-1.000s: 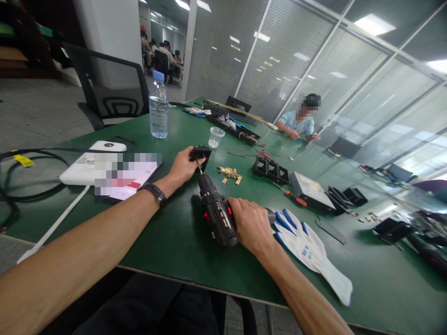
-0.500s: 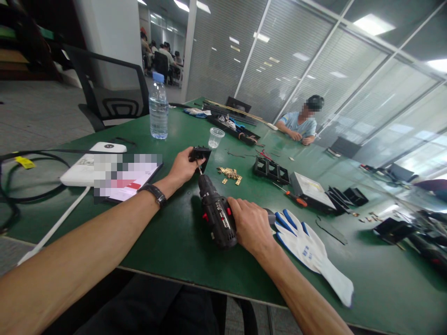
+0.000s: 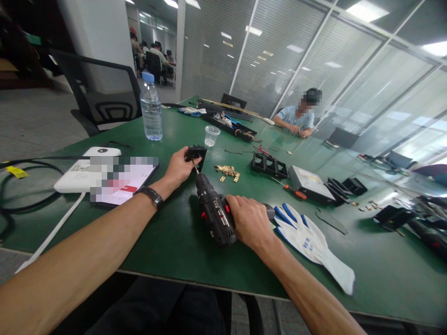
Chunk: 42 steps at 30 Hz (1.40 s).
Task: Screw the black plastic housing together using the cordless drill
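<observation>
My left hand (image 3: 179, 167) grips a small black plastic part (image 3: 197, 153), its fingers wrapped round the near side. My right hand (image 3: 250, 218) is closed round the handle of a black cordless drill (image 3: 215, 211), which lies on its side just above the green table. The drill's bit (image 3: 196, 168) points at the black part, and its tip meets the part near my left fingers; the exact contact is too small to make out. Just right of the part lies a loose pile of small brass plates (image 3: 228, 172). A white glove with blue fingertips (image 3: 309, 239) rests beside my right wrist.
A water bottle (image 3: 151, 109) and a clear plastic cup (image 3: 212, 135) stand beyond my left hand. A phone (image 3: 134, 179) and white power bank (image 3: 75, 174) lie left. Rightward are a black frame (image 3: 268, 165), an orange screwdriver (image 3: 296, 191) and a box (image 3: 310, 184). Another person (image 3: 295, 118) sits across.
The view has shifted slightly, so most things sit a little further left. Both hands keep their hold on the black part and the drill, with hardly any movement between them.
</observation>
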### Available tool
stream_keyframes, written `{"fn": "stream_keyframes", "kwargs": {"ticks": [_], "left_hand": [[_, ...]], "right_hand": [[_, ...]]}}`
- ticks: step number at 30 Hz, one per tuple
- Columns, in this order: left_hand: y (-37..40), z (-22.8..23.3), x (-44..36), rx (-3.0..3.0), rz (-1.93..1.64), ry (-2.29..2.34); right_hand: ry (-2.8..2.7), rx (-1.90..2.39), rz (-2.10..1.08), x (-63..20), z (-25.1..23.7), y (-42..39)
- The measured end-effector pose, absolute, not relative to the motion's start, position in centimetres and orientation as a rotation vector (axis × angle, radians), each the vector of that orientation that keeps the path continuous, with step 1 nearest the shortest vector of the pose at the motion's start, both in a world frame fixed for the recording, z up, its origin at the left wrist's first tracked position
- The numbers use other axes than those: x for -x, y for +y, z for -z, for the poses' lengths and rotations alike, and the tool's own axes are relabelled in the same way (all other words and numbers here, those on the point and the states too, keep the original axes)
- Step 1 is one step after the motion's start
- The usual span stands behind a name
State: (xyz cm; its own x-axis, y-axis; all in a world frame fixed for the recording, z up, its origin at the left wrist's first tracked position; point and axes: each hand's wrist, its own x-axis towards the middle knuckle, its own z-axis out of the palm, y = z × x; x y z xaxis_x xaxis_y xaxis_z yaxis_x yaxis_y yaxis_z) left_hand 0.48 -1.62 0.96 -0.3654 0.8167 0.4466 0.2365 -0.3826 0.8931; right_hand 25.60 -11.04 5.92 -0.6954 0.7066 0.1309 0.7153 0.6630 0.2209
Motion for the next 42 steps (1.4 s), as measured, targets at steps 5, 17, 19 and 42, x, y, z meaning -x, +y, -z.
{"fn": "stream_keyframes", "kwargs": {"ticks": [5, 17, 19, 42], "left_hand": [[-1.62, -0.97, -0.53, -1.414, -1.793, 1.435], [-1.52, -0.95, -0.63, -1.387, -1.801, 1.413], [-1.56, -0.99, -0.66, -1.385, -1.800, 1.408], [-1.46, -0.83, -0.71, -1.368, -1.799, 1.402]], "right_hand": [[-2.841, 1.181, 0.432, -25.69, -5.92, -11.03], [-2.854, 1.235, 0.378, -25.66, -6.02, -11.01], [-2.854, 1.233, 0.372, -25.66, -6.02, -11.02], [-2.854, 1.220, 0.334, -25.63, -6.20, -10.97]]}}
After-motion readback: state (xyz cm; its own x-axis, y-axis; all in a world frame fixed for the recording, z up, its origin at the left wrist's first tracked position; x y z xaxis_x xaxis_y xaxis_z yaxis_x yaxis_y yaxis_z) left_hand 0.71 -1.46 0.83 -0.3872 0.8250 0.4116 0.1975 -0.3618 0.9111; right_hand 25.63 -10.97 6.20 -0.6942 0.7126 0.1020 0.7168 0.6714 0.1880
